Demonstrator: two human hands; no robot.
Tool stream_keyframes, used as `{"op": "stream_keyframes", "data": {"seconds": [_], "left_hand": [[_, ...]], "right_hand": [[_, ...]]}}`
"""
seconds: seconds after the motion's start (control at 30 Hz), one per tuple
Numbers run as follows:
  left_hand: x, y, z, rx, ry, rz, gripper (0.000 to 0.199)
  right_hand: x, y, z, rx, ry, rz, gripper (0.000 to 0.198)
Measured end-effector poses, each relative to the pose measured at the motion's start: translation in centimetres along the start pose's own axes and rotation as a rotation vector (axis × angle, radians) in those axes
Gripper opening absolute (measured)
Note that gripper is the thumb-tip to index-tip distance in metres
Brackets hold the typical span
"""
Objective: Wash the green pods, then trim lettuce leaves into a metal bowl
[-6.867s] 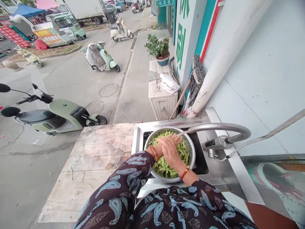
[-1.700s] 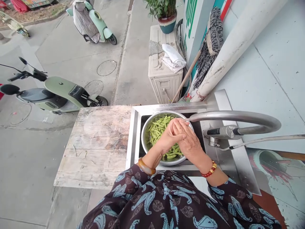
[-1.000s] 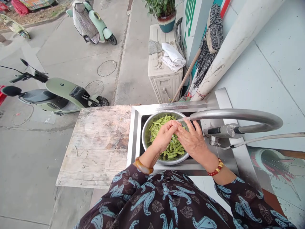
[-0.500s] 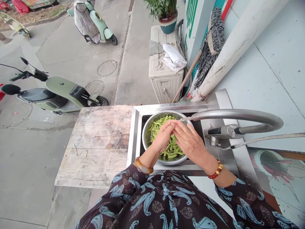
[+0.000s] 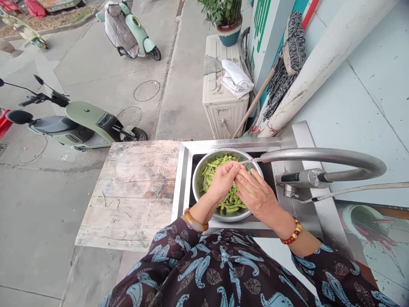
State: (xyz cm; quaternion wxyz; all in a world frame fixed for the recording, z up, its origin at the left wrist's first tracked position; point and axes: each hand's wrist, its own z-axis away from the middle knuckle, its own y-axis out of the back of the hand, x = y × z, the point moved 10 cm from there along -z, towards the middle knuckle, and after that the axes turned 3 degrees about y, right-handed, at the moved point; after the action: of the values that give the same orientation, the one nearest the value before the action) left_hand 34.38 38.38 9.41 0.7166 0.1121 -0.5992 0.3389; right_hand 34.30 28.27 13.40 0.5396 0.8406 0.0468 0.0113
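Rub the half-curled fingers of the left hand (image 5: 223, 181) along the nearly straight ones of the right hand (image 5: 258, 199), too hidden to tell whether holding anything between, in the water (image 5: 252, 160) from the faucet (image 5: 319, 154), low over the pods (image 5: 232, 204) in the bowl (image 5: 195, 185) inside the sink (image 5: 183, 183).

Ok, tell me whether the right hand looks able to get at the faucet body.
Probably yes: the right hand is over the bowl, and the faucet body stands just to its right, with nothing seen standing between. It seems to touch the left hand, but doesn't look trapped.
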Motion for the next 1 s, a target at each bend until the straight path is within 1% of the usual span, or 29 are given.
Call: {"op": "stream_keyframes", "data": {"seconds": [0.17,0.3,0.47,0.57,0.7,0.8,1.0], "left_hand": [[0.2,-0.4,0.1,-0.069,0.003,0.033,0.027],[0.2,-0.3,0.3,-0.048,0.013,0.054,0.022],[0.2,-0.4,0.3,-0.043,0.025,0.052,0.026],[0.4,-0.5,0.3,-0.043,0.035,0.026,0.023],[1.0,-0.7,0.3,-0.035,0.026,-0.024,0.013],[1.4,-1.0,0.2,-0.057,0.007,-0.056,0.007],[1.7,-1.2,0.0,-0.121,-0.016,-0.144,0.009]], "right_hand": [[0.3,0.2,0.2,-0.017,0.004,0.043,0.044],[0.5,-0.2,0.5,-0.049,0.020,0.066,0.044],[0.7,-0.3,0.8,-0.040,0.031,0.070,0.045],[0.6,-0.6,1.0,-0.046,0.044,0.084,0.046],[0.4,-1.0,1.4,-0.068,0.060,0.081,0.042],[0.2,-1.1,1.6,-0.090,0.060,0.064,0.042],[0.1,-0.1,1.4,-0.103,0.075,0.058,0.045]]}}
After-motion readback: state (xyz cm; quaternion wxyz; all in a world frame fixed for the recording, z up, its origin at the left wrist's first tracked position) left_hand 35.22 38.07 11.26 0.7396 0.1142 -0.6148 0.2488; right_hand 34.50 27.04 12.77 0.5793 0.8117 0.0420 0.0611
